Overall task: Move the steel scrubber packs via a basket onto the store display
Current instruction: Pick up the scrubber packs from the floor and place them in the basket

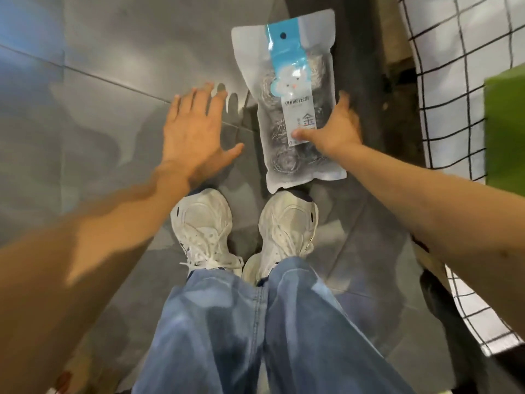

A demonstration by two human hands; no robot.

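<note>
Looks straight down past blue jeans [255, 322] and two white sneakers [204, 223] planted side by side on a grey tiled floor [85, 66]. Holds one scrubber pack [295, 66] in the right hand [332, 132] — pinches it near the lower end, thumb pressed flat across the front label, fingers tucked behind the right edge and mostly out of sight. Carries the pack lengthwise above the floor, ahead of the right sneaker, with the punched-hole end pointing away and the bottom edge overlapping that sneaker's toe in the view. Reveals, through the frosted pouch, several round steel scrubbers stacked in a row under a blue strip and a white cloud-shaped cartoon. Spreads the left hand [193, 132] wide, palm down, fingers straight and apart, with nothing in it; hovers it over the tiles just left of the pack, not touching it. Throws finger shadows onto the floor between that hand and the pack. Shows along the right edge a white surface crossed by a black wire grid [454, 81] — possibly a display panel or a basket wall, hard to tell from this angle — and a green block [505, 123] at the far right, overlapping the grid.
</note>
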